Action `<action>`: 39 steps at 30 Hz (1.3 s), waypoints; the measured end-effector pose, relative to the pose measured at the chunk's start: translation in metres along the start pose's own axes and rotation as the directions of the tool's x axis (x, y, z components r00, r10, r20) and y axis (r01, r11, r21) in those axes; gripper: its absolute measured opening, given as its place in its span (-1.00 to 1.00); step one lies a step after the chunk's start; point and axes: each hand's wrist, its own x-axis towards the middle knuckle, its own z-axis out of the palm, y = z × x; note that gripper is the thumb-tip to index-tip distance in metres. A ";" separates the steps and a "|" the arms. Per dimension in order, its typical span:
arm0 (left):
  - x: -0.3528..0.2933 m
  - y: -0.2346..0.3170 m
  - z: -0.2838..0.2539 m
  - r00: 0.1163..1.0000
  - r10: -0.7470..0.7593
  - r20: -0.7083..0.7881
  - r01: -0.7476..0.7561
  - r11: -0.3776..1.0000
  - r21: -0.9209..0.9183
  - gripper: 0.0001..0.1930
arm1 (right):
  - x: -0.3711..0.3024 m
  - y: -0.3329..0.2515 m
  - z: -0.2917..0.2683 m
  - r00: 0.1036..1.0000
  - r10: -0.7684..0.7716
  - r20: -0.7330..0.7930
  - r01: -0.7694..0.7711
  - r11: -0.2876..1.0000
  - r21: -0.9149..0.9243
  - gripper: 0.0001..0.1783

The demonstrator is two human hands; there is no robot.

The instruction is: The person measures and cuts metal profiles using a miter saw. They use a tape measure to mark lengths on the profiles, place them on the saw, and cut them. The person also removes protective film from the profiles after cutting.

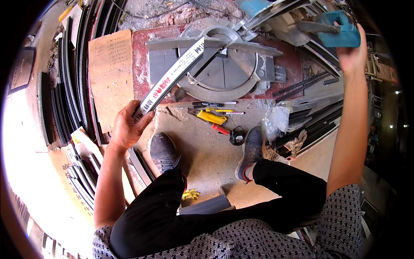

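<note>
My left hand [129,127] is closed round the near end of a long profile strip [174,77] with white printed film on its face. The strip slants away to the right, its far end over the grey table of a mitre saw [235,71] and close to the metal fence [263,48]. My right hand [355,56] is raised at the far right, with its fingers wrapped round the teal saw handle [338,32]. The handle partly hides those fingers. The saw's blade area is hard to make out from here.
Between the saw and my shoes lie markers [211,104], a yellow utility knife [211,117] and a tape measure [236,136]. Dark profiles [69,90] are stacked at left, beside a cardboard sheet [110,77]. Work gloves [295,144] and clear plastic [278,118] lie at right.
</note>
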 end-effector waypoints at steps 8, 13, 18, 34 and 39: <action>0.028 -0.008 0.005 0.986 0.115 0.124 -0.139 0.967 0.213 -0.61 | -0.091 0.102 -0.062 0.980 0.186 -0.077 -0.200 0.938 -0.283 -0.71; 0.051 0.001 0.005 0.978 0.084 0.194 -0.133 0.956 0.261 -0.61 | -0.155 0.163 -0.063 0.889 0.452 -0.068 -0.429 0.774 -0.465 -0.71; 0.069 0.005 0.007 0.968 0.081 0.238 -0.151 0.944 0.292 -0.60 | -0.181 0.205 -0.051 0.842 0.540 -0.002 -0.474 0.738 -0.481 -0.77; 0.018 -0.005 -0.007 0.938 -0.072 0.340 0.073 0.997 0.011 -0.57 | -0.170 0.286 0.012 0.946 0.303 0.117 -0.102 0.620 -0.778 -0.38; 0.003 -0.017 -0.007 0.945 -0.121 0.305 0.137 0.990 -0.035 -0.63 | -0.168 0.286 0.045 0.965 0.203 0.166 0.053 0.468 -0.882 -0.33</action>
